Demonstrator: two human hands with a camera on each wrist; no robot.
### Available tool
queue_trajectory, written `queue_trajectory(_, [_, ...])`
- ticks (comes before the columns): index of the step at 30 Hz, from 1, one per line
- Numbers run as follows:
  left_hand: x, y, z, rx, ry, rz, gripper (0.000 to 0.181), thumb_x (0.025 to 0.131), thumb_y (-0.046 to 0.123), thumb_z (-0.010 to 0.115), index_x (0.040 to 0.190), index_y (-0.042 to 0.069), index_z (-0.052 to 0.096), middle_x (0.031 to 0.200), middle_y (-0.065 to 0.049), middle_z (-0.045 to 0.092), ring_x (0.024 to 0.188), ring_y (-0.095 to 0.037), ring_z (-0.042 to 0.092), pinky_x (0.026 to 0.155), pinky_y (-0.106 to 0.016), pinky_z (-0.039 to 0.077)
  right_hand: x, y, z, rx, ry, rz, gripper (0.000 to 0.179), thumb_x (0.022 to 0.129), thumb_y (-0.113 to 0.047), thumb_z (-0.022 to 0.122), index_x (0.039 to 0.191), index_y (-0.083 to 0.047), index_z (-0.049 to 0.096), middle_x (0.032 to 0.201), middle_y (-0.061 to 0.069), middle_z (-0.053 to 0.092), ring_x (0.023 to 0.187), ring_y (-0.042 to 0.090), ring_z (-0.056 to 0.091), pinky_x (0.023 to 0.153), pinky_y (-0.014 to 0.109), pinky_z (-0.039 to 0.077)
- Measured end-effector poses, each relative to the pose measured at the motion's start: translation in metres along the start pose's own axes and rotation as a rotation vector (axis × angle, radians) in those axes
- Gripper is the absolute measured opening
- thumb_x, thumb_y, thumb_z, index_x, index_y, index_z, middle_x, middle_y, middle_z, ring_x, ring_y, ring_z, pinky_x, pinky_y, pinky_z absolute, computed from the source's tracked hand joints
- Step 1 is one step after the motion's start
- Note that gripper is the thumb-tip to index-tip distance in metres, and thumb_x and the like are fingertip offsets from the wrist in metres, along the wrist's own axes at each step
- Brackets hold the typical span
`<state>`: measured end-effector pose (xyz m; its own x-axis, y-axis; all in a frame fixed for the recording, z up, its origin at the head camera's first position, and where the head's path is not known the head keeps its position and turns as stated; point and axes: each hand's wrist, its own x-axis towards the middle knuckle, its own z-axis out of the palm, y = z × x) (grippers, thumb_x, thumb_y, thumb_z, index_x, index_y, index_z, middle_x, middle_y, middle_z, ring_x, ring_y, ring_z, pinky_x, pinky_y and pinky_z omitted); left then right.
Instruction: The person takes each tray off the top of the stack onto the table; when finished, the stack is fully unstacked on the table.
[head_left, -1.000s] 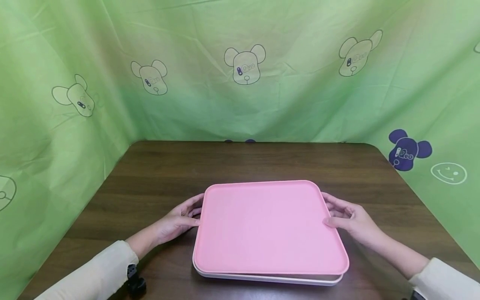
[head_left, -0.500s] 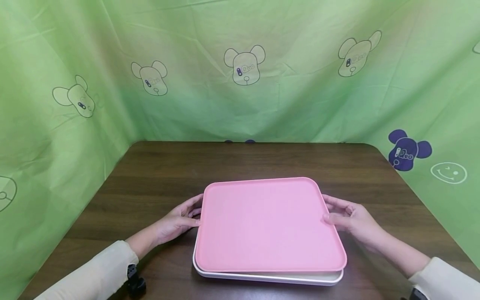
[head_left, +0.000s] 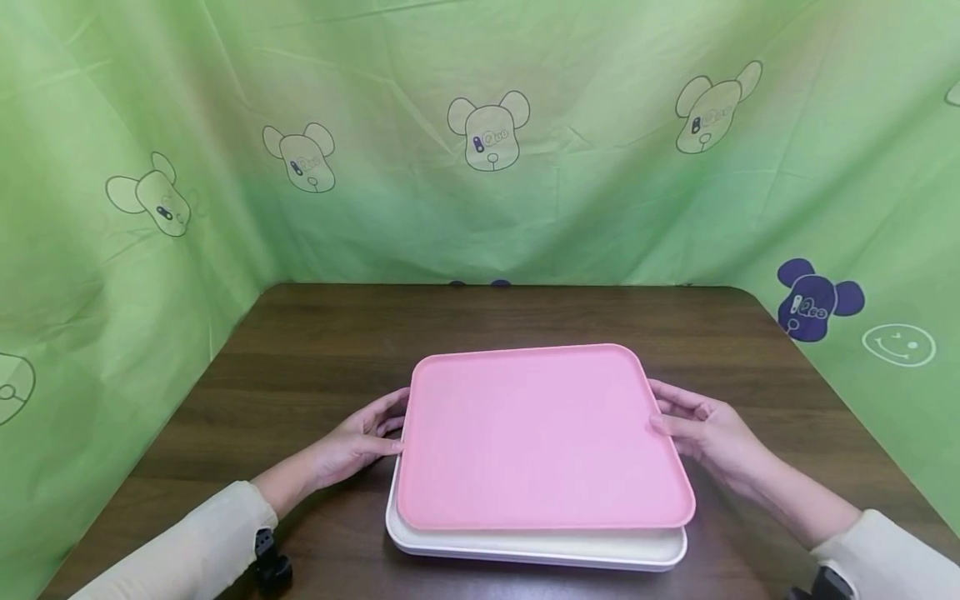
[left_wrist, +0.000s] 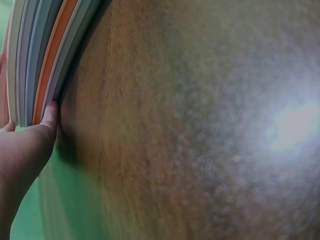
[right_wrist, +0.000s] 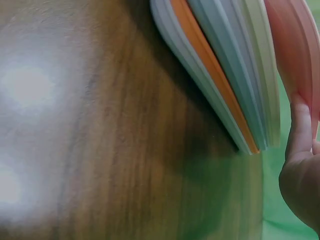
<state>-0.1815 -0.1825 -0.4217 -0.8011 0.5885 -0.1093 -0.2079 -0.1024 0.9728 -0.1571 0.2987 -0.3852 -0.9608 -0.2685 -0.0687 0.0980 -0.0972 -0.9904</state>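
Shifted farther from me, the pink, round-cornered, plastic-looking tray (head_left: 543, 437) tilts, pinched by my right hand (head_left: 712, 435); my left hand (head_left: 352, 443) grips the multicoloured tray stack (left_wrist: 50, 55) below.

On the green printed-fabric backdrop (head_left: 375, 225), round-eared cartoon heads (head_left: 492, 123) are bearing small lettering (head_left: 812, 309), too blurred for sure reading.

Plain pink tray (head_left: 543, 442), brown wood-grain table (head_left: 300, 358), green cartoon-print curtain (head_left: 390, 50).
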Motion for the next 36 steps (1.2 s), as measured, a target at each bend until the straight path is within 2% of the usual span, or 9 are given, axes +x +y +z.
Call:
queue_trajectory(6, [0.000, 0.000, 0.000, 0.039, 0.003, -0.011, 0.087, 0.087, 0.002, 0.068, 0.155, 0.005, 0.015, 0.158, -0.016, 0.013, 0.141, -0.036, 0.021, 0.105, -0.034, 0.034, 0.006, -0.003, -0.009, 0.080, 0.026, 0.000, 0.044, 0.093, 0.007, 0.058, 0.114, -0.030, 0.070, 0.108, 0.000, 0.069, 0.091, 0.016, 0.068, 0.076, 0.032, 0.055])
queue_trajectory(12, [0.001, 0.001, -0.001, 0.067, 0.008, -0.019, 0.086, 0.087, 0.004, 0.068, 0.155, 0.006, 0.015, 0.159, -0.015, 0.011, 0.141, -0.036, 0.020, 0.107, -0.038, 0.032, 0.018, -0.010, -0.018, 0.166, 0.027, -0.033, 0.042, 0.094, 0.009, 0.055, 0.113, -0.025, 0.071, 0.104, 0.004, 0.068, 0.088, 0.017, 0.069, 0.074, 0.031, 0.055])
queue_trajectory(18, [0.001, 0.001, 0.000, 0.081, 0.011, -0.010, 0.086, 0.086, 0.002, 0.069, 0.155, 0.004, 0.016, 0.158, -0.016, 0.013, 0.140, -0.037, 0.022, 0.105, -0.036, 0.035, 0.035, -0.022, -0.022, 0.241, 0.027, -0.066, 0.040, 0.094, 0.010, 0.055, 0.113, -0.021, 0.071, 0.102, 0.006, 0.068, 0.087, 0.017, 0.069, 0.075, 0.032, 0.055])
queue_trajectory(21, [0.000, 0.002, 0.001, 0.086, 0.010, -0.011, 0.087, 0.086, 0.002, 0.069, 0.155, 0.004, 0.016, 0.159, -0.015, 0.012, 0.140, -0.036, 0.023, 0.103, -0.035, 0.037, 0.045, -0.027, -0.025, 0.265, 0.034, -0.073, 0.040, 0.093, 0.011, 0.054, 0.112, -0.020, 0.071, 0.101, 0.007, 0.068, 0.086, 0.018, 0.069, 0.075, 0.032, 0.055])
queue_trajectory(28, [0.000, 0.005, 0.001, 0.103, 0.017, -0.034, 0.086, 0.087, 0.004, 0.069, 0.155, 0.006, 0.016, 0.160, -0.013, 0.010, 0.141, -0.036, 0.023, 0.107, -0.043, 0.033, 0.072, -0.037, -0.030, 0.266, 0.077, -0.068, 0.038, 0.093, 0.010, 0.057, 0.113, -0.020, 0.071, 0.100, 0.006, 0.068, 0.085, 0.017, 0.069, 0.075, 0.030, 0.055])
queue_trajectory(30, [0.000, 0.004, 0.001, 0.096, 0.018, -0.032, 0.086, 0.087, 0.004, 0.069, 0.155, 0.006, 0.016, 0.160, -0.013, 0.010, 0.141, -0.036, 0.022, 0.107, -0.044, 0.033, 0.080, -0.041, -0.030, 0.260, 0.091, -0.061, 0.042, 0.092, 0.009, 0.058, 0.127, -0.015, 0.063, 0.099, 0.006, 0.069, 0.084, 0.016, 0.069, 0.076, 0.029, 0.055])
queue_trajectory(33, [0.000, 0.004, 0.001, 0.096, 0.019, -0.032, 0.085, 0.087, 0.004, 0.069, 0.155, 0.007, 0.017, 0.159, -0.013, 0.011, 0.140, -0.036, 0.023, 0.108, -0.044, 0.032, 0.093, -0.044, -0.030, 0.235, 0.109, -0.045, 0.062, 0.092, 0.007, 0.059, 0.149, -0.004, 0.036, 0.097, 0.004, 0.070, 0.084, 0.014, 0.069, 0.075, 0.028, 0.055])
queue_trajectory(35, [0.000, 0.003, 0.000, 0.096, 0.022, -0.033, 0.085, 0.088, 0.004, 0.068, 0.155, 0.007, 0.017, 0.159, -0.013, 0.012, 0.140, -0.036, 0.023, 0.108, -0.044, 0.031, 0.102, -0.045, -0.030, 0.209, 0.114, -0.030, 0.074, 0.092, 0.006, 0.060, 0.153, 0.002, 0.018, 0.096, 0.002, 0.070, 0.084, 0.012, 0.069, 0.075, 0.027, 0.055])
queue_trajectory(36, [0.000, 0.003, 0.000, 0.098, 0.023, -0.035, 0.085, 0.088, 0.004, 0.068, 0.155, 0.007, 0.018, 0.159, -0.013, 0.012, 0.140, -0.035, 0.023, 0.108, -0.044, 0.032, 0.106, -0.045, -0.031, 0.201, 0.118, -0.022, 0.076, 0.092, 0.006, 0.060, 0.153, 0.003, 0.014, 0.095, 0.001, 0.070, 0.083, 0.011, 0.069, 0.074, 0.026, 0.055])
